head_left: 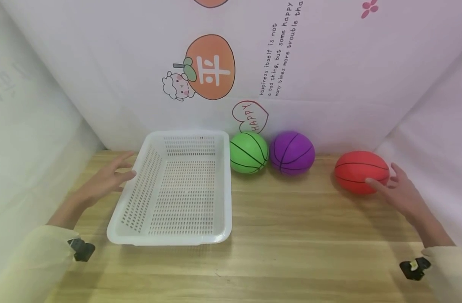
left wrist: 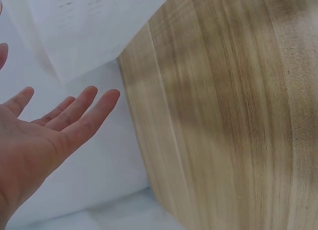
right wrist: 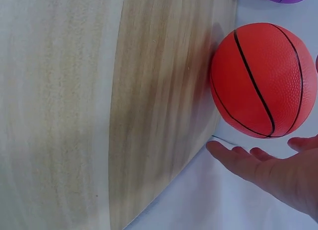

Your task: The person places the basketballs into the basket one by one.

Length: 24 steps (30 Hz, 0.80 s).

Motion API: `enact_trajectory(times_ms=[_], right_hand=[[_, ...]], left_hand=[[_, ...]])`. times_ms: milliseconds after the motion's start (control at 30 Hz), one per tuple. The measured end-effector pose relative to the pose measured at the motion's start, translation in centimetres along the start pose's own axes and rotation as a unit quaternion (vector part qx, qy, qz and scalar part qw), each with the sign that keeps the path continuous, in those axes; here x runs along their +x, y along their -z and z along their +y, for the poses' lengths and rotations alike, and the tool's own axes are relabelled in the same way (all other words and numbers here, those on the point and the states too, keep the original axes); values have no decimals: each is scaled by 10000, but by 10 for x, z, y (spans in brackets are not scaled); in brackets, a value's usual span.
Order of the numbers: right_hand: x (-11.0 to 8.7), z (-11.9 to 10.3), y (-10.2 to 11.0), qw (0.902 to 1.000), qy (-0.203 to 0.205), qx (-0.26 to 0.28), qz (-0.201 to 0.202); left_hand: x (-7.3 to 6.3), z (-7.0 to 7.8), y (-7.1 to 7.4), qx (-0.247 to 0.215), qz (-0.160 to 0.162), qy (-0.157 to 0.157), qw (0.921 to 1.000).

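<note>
On the left of the wooden table stands a white plastic basket with slotted walls and floor, nothing inside it. My left hand is beside its left rim, fingers spread; in the left wrist view the palm holds nothing. Far to the right lies a red ball with black basketball lines. Around its right side my right hand hovers, thumb overlapping the ball in the head view. From the right wrist, a gap shows between the red ball and the relaxed fingers.
A green ball sits against the basket's right side, with a purple ball just right of it. Behind them rises a white printed backdrop. White cloth walls flank the wooden table.
</note>
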State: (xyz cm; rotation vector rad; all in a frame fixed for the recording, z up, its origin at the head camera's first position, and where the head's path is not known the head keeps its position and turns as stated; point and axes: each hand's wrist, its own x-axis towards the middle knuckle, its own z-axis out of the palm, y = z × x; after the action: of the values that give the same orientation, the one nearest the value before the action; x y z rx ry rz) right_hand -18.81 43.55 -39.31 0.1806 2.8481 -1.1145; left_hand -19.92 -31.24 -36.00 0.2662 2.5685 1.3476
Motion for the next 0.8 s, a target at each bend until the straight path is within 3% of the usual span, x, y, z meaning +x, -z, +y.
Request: enact_trajectory(times_ms=[367, 633, 800], right_hand=[[4, 4, -6, 9944, 29, 1057, -7], [7, 5, -10, 9913, 38, 1312, -124], [12, 3, -14, 9937, 154, 1109, 60]], left_hand=[[8, -8, 3, -557, -182, -65, 9983], [10, -15, 5, -951, -251, -32, 9951], [11, -18, 5, -1216, -351, -6, 9920]])
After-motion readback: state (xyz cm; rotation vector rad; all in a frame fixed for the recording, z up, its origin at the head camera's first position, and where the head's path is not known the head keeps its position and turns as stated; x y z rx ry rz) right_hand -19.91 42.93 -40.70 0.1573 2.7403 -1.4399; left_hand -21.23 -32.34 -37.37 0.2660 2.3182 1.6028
